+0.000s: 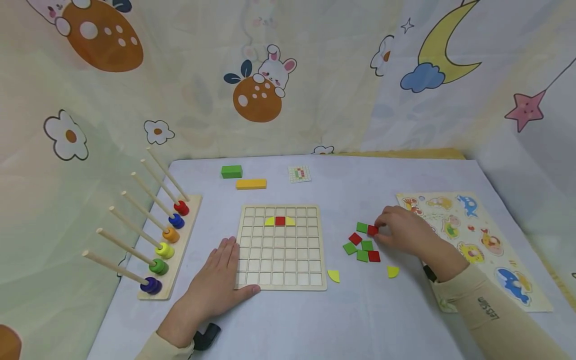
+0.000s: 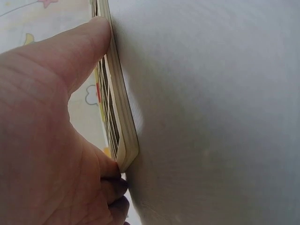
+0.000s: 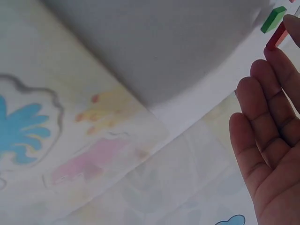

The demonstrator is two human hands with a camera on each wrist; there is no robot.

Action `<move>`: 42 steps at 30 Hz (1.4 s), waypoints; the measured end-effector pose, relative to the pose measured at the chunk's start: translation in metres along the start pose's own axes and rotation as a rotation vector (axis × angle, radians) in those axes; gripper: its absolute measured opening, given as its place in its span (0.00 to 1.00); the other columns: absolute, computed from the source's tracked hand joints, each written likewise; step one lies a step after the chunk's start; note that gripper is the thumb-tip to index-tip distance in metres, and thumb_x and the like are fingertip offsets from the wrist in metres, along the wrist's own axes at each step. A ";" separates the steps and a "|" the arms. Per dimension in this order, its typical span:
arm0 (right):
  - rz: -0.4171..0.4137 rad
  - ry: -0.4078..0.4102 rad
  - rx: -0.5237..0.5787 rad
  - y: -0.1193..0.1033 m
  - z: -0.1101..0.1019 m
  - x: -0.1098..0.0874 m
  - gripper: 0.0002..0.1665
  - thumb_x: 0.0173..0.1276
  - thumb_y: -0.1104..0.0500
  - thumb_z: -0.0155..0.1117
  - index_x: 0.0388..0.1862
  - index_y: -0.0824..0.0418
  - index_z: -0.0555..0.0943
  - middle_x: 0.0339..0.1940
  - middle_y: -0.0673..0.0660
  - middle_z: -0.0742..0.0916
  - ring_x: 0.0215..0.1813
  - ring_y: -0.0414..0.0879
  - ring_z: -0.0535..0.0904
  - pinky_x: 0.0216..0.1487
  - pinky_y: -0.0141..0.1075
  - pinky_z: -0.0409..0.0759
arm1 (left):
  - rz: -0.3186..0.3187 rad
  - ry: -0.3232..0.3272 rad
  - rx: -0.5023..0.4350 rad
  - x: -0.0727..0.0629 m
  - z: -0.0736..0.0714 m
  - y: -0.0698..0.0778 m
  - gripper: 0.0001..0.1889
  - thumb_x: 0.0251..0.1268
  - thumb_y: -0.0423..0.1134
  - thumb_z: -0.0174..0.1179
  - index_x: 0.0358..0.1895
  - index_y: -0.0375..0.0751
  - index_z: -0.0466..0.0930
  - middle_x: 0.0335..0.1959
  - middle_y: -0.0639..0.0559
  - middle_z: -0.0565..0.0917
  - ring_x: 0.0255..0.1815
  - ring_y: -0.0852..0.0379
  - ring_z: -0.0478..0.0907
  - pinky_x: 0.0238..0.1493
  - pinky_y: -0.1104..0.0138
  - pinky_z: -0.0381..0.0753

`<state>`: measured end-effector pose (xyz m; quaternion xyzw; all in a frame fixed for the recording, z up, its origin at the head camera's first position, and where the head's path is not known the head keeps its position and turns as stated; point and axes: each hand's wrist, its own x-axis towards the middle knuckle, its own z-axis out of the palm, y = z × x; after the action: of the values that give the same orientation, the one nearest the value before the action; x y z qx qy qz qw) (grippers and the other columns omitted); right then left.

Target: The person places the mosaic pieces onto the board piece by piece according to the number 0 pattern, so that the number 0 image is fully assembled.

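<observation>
A wooden grid board (image 1: 280, 255) lies on the white table. In its upper rows a red square tile (image 1: 280, 221) sits between two yellow quarter-round tiles (image 1: 290, 221). My left hand (image 1: 216, 280) lies at the board's left edge, fingers straight, thumb on the lower left corner; the left wrist view shows the thumb touching the rim. To the right of the board, my right hand (image 1: 407, 237) pinches another red square tile (image 1: 372, 230) between thumb and index finger, its other fingers extended in the right wrist view. Loose green tiles (image 1: 350, 248) and red tiles (image 1: 374, 256) lie beside it.
At the left stands a peg stacker (image 1: 180, 260) with coloured rings. Behind the board are a green block (image 1: 231, 172), a yellow block (image 1: 251, 184) and a small pattern card (image 1: 299, 174). An animal puzzle board (image 1: 477, 240) lies under the right forearm. Loose yellow quarter-round tiles (image 1: 334, 276) lie nearer the front.
</observation>
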<state>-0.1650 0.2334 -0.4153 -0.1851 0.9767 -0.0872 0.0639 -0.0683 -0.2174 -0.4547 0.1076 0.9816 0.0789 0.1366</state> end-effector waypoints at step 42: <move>-0.193 0.005 0.036 -0.122 0.003 0.078 0.12 0.65 0.52 0.77 0.45 0.55 0.92 0.43 0.51 0.88 0.47 0.47 0.80 0.51 0.42 0.85 | -0.016 -0.007 -0.016 -0.002 -0.002 0.002 0.66 0.59 0.80 0.58 0.85 0.34 0.44 0.88 0.39 0.44 0.90 0.40 0.38 0.87 0.43 0.48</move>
<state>-0.1942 0.0923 -0.4017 -0.2771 0.9528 -0.1111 0.0559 -0.0672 -0.2165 -0.4519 0.0988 0.9813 0.0853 0.1418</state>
